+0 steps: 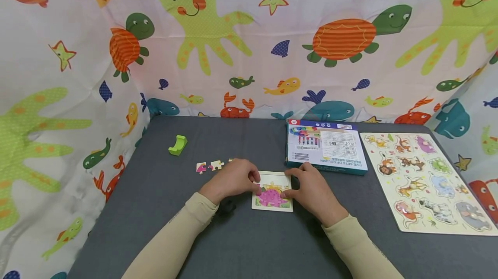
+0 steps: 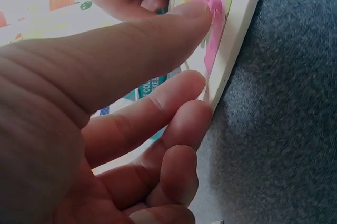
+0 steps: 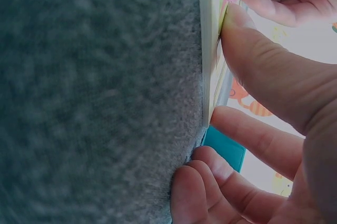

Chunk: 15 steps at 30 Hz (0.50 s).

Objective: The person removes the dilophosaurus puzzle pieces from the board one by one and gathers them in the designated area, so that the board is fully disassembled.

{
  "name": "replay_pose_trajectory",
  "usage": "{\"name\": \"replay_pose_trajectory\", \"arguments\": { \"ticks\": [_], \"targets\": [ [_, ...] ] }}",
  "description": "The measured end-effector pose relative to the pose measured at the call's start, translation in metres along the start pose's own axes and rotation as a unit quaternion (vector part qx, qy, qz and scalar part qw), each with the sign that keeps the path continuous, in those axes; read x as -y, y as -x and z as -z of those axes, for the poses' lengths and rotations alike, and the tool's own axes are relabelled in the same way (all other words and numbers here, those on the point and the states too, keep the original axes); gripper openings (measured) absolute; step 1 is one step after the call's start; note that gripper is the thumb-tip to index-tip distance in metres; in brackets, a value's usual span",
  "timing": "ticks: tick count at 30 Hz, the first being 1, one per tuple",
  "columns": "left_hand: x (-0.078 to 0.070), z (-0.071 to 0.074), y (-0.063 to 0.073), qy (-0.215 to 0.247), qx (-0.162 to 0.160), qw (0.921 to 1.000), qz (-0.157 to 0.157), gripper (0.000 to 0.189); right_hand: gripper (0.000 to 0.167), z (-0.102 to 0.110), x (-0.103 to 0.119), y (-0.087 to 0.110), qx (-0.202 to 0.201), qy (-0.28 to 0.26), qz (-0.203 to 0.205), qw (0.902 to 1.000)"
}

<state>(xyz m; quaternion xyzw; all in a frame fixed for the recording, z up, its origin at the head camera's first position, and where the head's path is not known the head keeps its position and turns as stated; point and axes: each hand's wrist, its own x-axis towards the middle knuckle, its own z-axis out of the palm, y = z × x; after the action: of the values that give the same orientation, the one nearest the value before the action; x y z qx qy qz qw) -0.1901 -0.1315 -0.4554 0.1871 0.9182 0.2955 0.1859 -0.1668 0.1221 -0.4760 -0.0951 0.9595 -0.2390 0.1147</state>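
Note:
A small jigsaw puzzle tray [image 1: 272, 209] with a pale rim lies between both hands in the head view. Pink, green and yellow puzzle pieces [image 1: 271, 198] fill its lower part, while its upper strip shows pale and bare. My left hand [image 1: 235, 178] is at the left side, its thumb [image 2: 192, 16] pressing on a pink piece and its bent fingertips right at the rim. My right hand [image 1: 313, 190] holds the opposite side, thumb [image 3: 237, 21] over the rim and index finger at the edge. Loose jigsaw pieces [image 1: 215, 165] lie beyond my left hand.
Just beyond my right hand lies a boxed bead toy [image 1: 326, 147]. A large animal puzzle board [image 1: 426, 184] takes up the right side of the dark table [image 1: 241, 244]. A green curved block [image 1: 178, 145] sits at the back left, before a sea-animal curtain [image 1: 249, 45].

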Motion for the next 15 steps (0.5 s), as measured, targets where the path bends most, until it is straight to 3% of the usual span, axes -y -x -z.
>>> {"name": "replay_pose_trajectory", "arguments": {
  "ticks": [6,15],
  "targets": [
    [-0.0005,-0.0021,0.0006,-0.009,0.003,0.9998,0.015,0.022,0.064,0.0004,0.0003,-0.0001,0.000,-0.003,0.002,1.0000],
    [0.0001,-0.0047,-0.0006,-0.001,0.002,0.9999,0.010,0.019,0.064,0.0002,0.0002,-0.0003,0.001,-0.005,-0.003,1.0000]
  ]
}}
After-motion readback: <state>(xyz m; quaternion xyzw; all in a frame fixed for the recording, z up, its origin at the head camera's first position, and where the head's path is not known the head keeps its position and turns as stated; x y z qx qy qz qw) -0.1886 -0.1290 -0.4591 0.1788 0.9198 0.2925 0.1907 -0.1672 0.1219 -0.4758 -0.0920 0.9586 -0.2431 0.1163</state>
